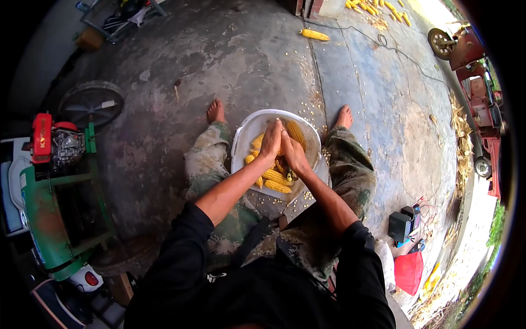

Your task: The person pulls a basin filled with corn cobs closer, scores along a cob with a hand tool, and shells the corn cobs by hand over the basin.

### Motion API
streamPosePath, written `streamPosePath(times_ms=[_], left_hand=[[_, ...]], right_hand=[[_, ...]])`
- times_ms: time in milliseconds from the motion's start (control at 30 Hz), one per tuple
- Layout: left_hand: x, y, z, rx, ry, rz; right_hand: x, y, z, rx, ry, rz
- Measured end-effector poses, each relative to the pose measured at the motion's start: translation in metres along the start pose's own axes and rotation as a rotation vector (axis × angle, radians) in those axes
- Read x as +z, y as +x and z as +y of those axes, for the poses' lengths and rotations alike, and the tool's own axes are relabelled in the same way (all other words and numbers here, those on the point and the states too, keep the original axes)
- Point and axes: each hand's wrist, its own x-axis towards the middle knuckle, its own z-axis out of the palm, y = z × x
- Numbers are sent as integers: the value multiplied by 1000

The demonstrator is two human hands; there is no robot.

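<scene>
A white basin [237, 143] stands between my feet, holding several yellow corn cobs [278, 186]. Above it, my left hand [271, 140] and my right hand [295, 153] come together palm to palm, fingers stretched forward and fingertips close together. The palms face each other, so anything small between them is hidden. One larger cob [296, 133] leans against the basin's far right wall, beyond my right hand. A small dark object [290, 174] lies among the cobs below my right wrist; its kind is unclear.
Loose kernels [296, 204] are scattered around the basin. A single corn cob [314, 35] lies ahead on the concrete floor, with a corn pile [378, 8] farther off. A green machine with a red engine [52, 140] stands left. A black box [400, 226] and red bag [409, 272] sit right.
</scene>
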Motion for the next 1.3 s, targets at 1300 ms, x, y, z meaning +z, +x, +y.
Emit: streamPosePath(times_ms=[1300], left_hand=[[11, -5, -2, -133, -24, 190]], right_hand=[[3, 0, 17, -187, -138, 124]])
